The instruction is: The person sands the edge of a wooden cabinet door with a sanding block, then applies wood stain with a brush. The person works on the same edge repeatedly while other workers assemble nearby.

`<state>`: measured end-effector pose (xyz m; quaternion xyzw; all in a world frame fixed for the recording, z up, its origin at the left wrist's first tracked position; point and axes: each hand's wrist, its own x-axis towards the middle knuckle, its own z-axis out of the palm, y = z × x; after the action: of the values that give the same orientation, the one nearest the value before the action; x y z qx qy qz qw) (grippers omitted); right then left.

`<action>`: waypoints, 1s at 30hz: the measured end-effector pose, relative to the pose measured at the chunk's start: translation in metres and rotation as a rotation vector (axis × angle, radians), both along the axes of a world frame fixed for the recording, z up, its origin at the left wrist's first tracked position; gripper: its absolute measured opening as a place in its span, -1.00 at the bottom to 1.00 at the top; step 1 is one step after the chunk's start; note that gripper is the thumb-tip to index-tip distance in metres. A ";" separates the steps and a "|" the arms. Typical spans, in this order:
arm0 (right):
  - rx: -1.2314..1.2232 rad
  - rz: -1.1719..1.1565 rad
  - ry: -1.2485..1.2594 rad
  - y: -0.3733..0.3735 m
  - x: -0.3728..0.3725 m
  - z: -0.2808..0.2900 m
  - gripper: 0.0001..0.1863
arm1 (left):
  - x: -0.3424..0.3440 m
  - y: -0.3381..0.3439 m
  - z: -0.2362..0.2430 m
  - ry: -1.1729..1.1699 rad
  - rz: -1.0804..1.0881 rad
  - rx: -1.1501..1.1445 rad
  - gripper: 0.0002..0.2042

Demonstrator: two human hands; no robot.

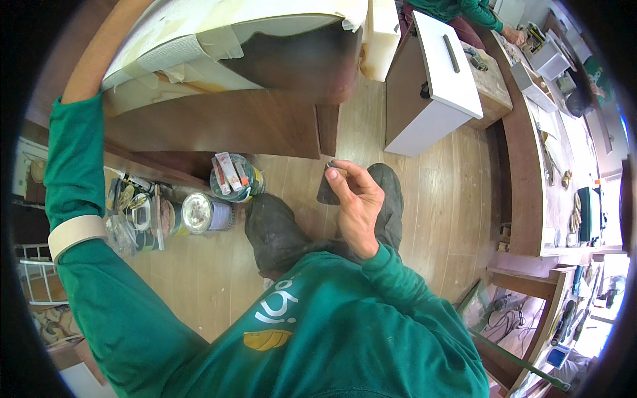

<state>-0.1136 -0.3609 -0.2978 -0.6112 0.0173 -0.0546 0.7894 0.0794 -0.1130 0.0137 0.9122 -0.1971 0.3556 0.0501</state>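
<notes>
My right hand (361,209) is raised above my shoes, thumb and fingers pinched on a small dark flat piece (327,192). Its kind is not clear, as the fingers cover the upper end. My left arm reaches up past a curved brown wooden furniture piece (219,123), and the hand itself lies beyond the top edge of the view. A roll of masking tape (78,235) hangs around that sleeve like a bracelet. Strips of pale tape and a cover sheet (219,45) lie over the top of the furniture, beside a dark glossy patch (292,56).
Below the furniture stand a paint can (199,213) and a bucket (255,179) with tubes on its lid. A white-fronted cabinet (446,66) is at the upper right. Along the right runs a cluttered workbench (534,199); another person's hand (512,36) works at its far end.
</notes>
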 end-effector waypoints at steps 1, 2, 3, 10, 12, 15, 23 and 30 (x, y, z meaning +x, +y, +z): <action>0.057 -0.008 0.008 0.003 0.001 0.000 -0.80 | 0.003 0.003 0.001 0.007 -0.004 0.000 -0.77; 0.117 -0.013 0.017 0.006 0.002 -0.001 -0.79 | 0.005 0.005 0.002 0.014 -0.005 0.003 -0.78; 0.116 -0.027 0.010 0.009 0.003 -0.001 -0.80 | 0.006 0.006 0.002 0.019 -0.001 0.001 -0.77; 0.065 -0.134 -0.137 0.027 0.007 -0.007 -0.83 | -0.015 -0.011 0.006 0.036 0.058 -0.029 -0.77; -0.018 -0.173 -0.171 0.027 0.008 -0.009 -0.83 | -0.013 -0.011 0.003 0.019 0.033 -0.023 -0.76; -0.128 -0.230 -0.231 0.024 0.010 -0.009 -0.84 | -0.006 -0.013 -0.003 -0.009 0.001 0.006 -0.76; -0.243 -0.270 -0.409 0.023 0.016 -0.001 -0.86 | -0.012 -0.009 0.000 0.047 -0.007 -0.060 -0.74; -0.248 -0.270 -0.440 0.022 0.018 0.003 -0.86 | -0.010 -0.007 -0.001 0.005 0.001 -0.021 -0.74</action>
<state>-0.0960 -0.3386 -0.2944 -0.6687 -0.0798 -0.2921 0.6791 0.0693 -0.1204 0.0131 0.9127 -0.1927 0.3554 0.0600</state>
